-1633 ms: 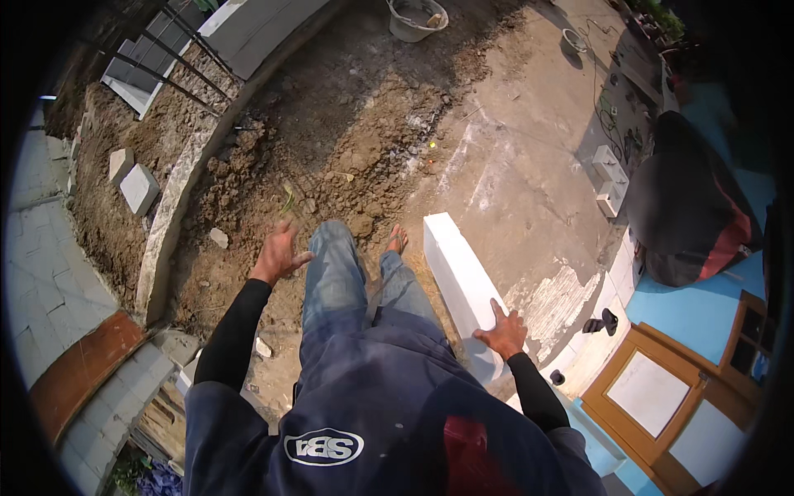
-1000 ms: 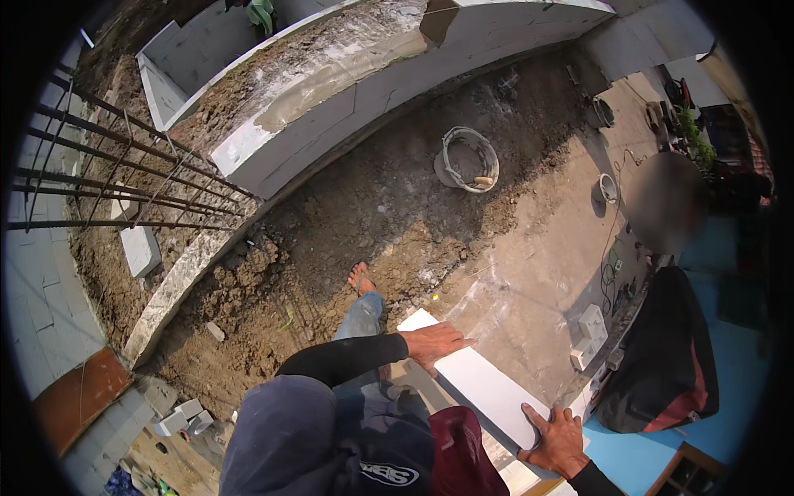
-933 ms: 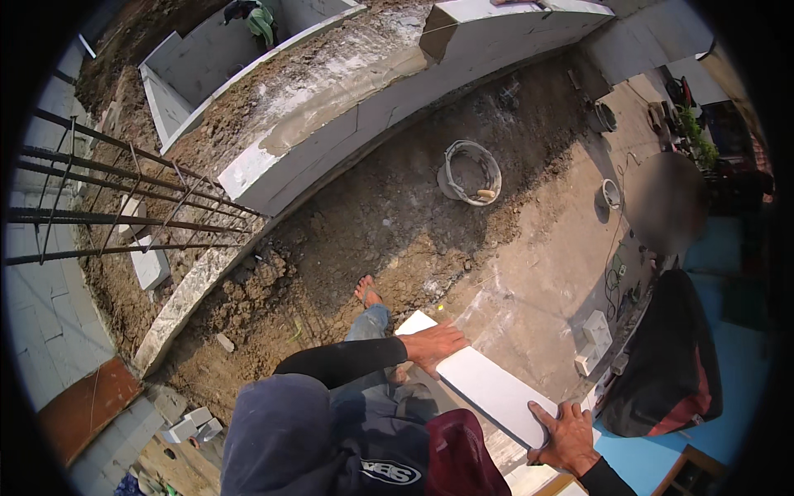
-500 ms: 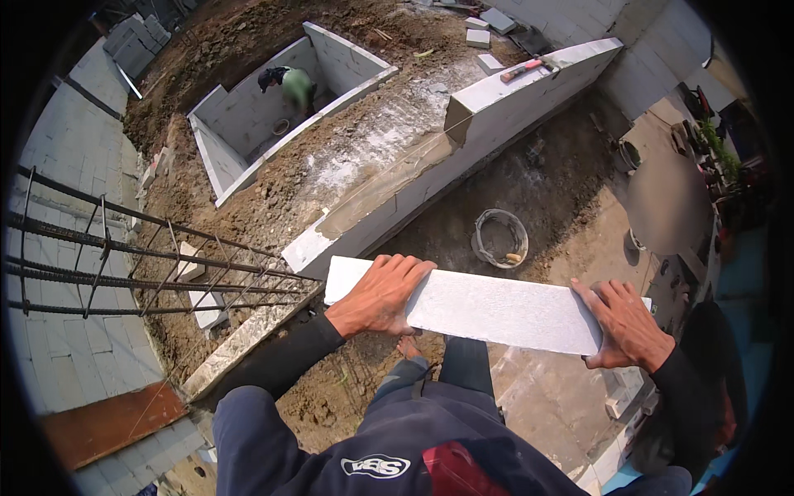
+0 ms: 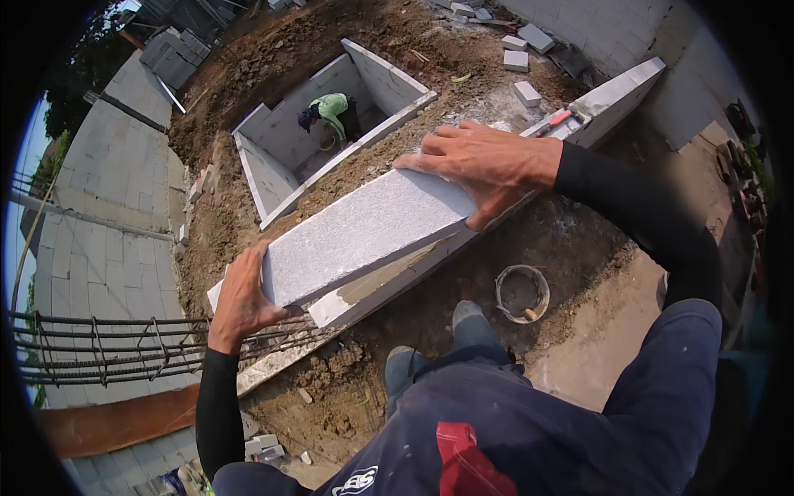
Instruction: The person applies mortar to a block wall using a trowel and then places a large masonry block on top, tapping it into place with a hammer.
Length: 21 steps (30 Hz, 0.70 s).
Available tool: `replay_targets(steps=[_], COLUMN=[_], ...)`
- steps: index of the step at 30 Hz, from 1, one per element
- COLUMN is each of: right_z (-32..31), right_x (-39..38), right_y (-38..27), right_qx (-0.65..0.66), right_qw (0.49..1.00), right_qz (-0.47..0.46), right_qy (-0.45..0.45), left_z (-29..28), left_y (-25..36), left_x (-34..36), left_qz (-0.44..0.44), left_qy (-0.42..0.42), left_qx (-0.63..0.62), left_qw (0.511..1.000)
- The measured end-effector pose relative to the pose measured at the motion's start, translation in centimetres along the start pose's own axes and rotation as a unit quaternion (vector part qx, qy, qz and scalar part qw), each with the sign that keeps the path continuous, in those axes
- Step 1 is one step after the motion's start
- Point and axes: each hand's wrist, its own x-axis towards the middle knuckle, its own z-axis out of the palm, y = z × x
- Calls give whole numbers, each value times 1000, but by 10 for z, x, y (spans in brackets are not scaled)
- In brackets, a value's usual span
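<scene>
My left hand [image 5: 250, 293] grips the near left part of a long white block [image 5: 360, 231], while my right hand [image 5: 488, 169] is closed around its other end. I hold the block above a low white block wall [image 5: 442, 260], whose top bears a strip of grey-beige mortar [image 5: 368, 281]. Whether the block touches the wall is unclear. A red-handled tool [image 5: 552, 124] lies on the wall's top beyond my right hand.
A co-worker in green [image 5: 331, 110] bends inside a block-walled pit [image 5: 266, 186]. Rebar bars [image 5: 99, 351] jut out at the left. A bucket [image 5: 500, 289] sits on dirt right of my legs. Loose white blocks [image 5: 515, 60] lie at the back, near a tall grey wall [image 5: 579, 25].
Earlier the block was low at my right side. Both my hands took hold of it, lifted it and swung it leftward to above the low wall; my view turned toward the pit.
</scene>
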Motion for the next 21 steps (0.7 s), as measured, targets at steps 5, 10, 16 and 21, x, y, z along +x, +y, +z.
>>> replay_targets(steps=[5,10,16,21], right_z=[51,120,197,238], right_x=[87,129,137,126], right_y=[62,82,93,98], right_qx=[-26,-4,23,12], right_qw=[997,997,997,996], right_qz=[-67,-72,-43,-17], right_qy=[34,-9,-56,-92], left_z=[33,101,172,210], left_y=[-45,-80,-93,-86], left_x=[15,25,35,45], left_qz=[-82,-102,-127,-126], left_qy=[-3,-15,-58,-65], left_qx=[19,8,0,-24], left_qw=[996,995,990,990])
